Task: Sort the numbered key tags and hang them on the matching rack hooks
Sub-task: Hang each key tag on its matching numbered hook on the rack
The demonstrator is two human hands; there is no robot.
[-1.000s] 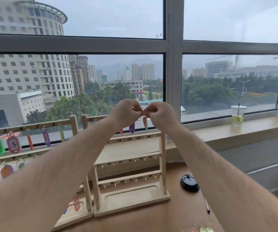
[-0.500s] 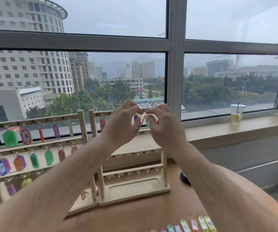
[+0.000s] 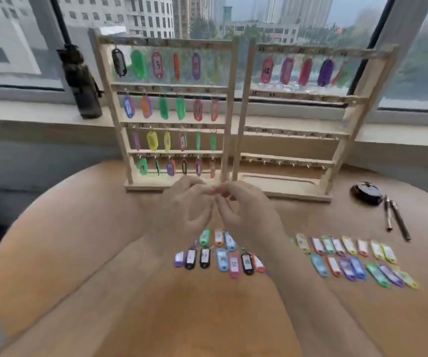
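Pale wooden racks, multicoloured key tags, dark bottle, tan table, black lid

- The small reddish thing, pinched between left hand and right hand, is too blurred to identify.
- Hook numbers on the racks are unreadable.
- The right wrist partly covers some tags.

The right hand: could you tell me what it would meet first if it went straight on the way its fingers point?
Most likely the left hand: the right hand points up-left at its fingertips, touching or nearly so. Beyond stands the left rack's base; depth is unclear.
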